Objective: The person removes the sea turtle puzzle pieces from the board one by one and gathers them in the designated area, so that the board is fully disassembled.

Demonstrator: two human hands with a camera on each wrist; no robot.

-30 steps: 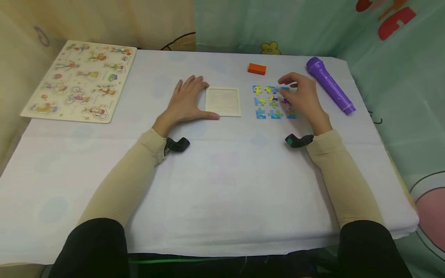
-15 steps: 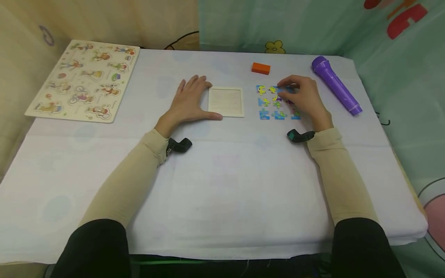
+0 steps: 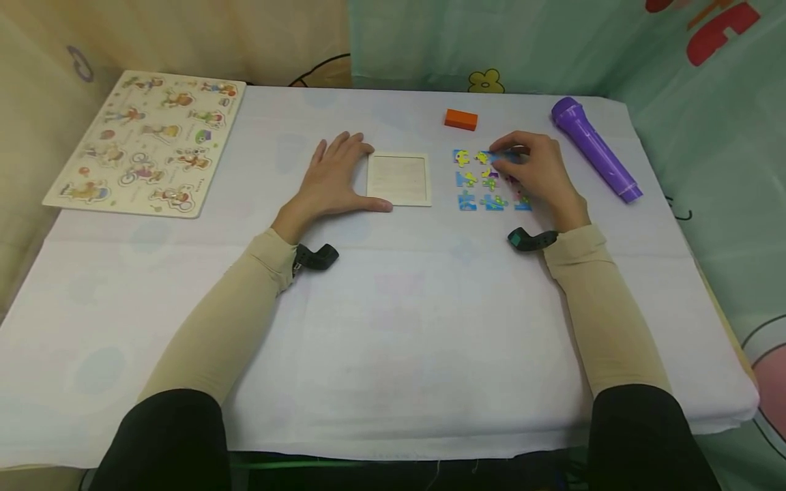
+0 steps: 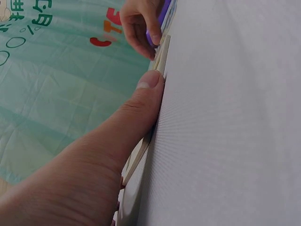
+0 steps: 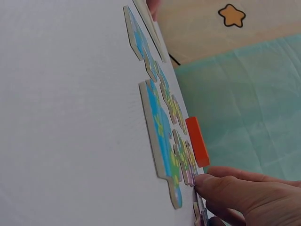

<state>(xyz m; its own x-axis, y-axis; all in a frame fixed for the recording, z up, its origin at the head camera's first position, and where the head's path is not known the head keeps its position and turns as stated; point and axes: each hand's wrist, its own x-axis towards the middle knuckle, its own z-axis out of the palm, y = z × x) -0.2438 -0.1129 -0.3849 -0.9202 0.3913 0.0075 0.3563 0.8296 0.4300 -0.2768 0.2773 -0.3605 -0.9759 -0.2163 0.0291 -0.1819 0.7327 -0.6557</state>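
My left hand point(image 3: 334, 177) lies spread on the cloth at the left side of a small wooden puzzle tray point(image 3: 399, 180). Its thumb touches the tray's edge in the left wrist view, and its straight fingers reach the far left corner. To the right, several colourful jigsaw pieces point(image 3: 494, 202) lie in rows. My right hand point(image 3: 540, 167) is over the far right of these rows, its thumb and index finger pinching a blue jigsaw piece point(image 3: 505, 157). The hand partly hides that piece and its neighbours. In the right wrist view the thumb tip is right at the pieces.
An orange block point(image 3: 460, 120) lies behind the pieces. A purple microphone-shaped toy point(image 3: 595, 149) lies right of my right hand. A large picture board point(image 3: 150, 146) occupies the table's far left corner. Curtains point(image 3: 417, 48) hang close behind the white-covered table point(image 3: 393, 327).
My right hand has lowered slightly onto the far right pieces, and its thumb and index finger have closed on one. The left hand stays by the tray. The head view has shifted a little.
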